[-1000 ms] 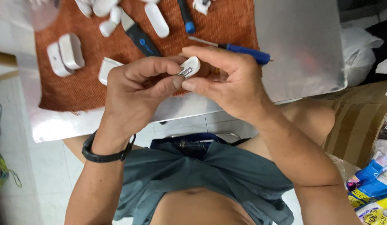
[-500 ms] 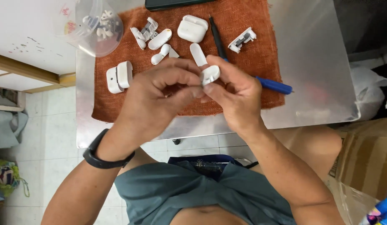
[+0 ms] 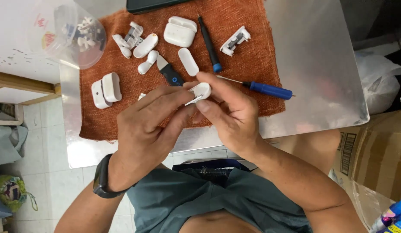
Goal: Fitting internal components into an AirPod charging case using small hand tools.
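Both hands meet over the front of an orange cloth (image 3: pixel 252 43). My left hand (image 3: pixel 146 129) and my right hand (image 3: pixel 228 114) pinch one small white plastic earbud-case part (image 3: pixel 199 92) between their fingertips; a thin metal piece sticks out of its lower left side. Just behind the hands lie a black-and-blue pry tool (image 3: pixel 169 74) and a blue-handled screwdriver (image 3: pixel 265 89). A black wristband (image 3: pixel 102 177) is on my left wrist.
On the cloth lie a closed white earbud case (image 3: pixel 179 31), a black pen-like tool (image 3: pixel 209 43), several white case shells (image 3: pixel 105 88) and a hinge part (image 3: pixel 235 41). A clear plastic tub (image 3: pixel 69 32) of small parts stands back left. The metal table (image 3: pixel 321 77) has cardboard boxes (image 3: pixel 373 151) at right.
The view has tilted so more of the cloth and its parts show. Both hands stay pinched on the white part, which has turned slightly between the fingertips.
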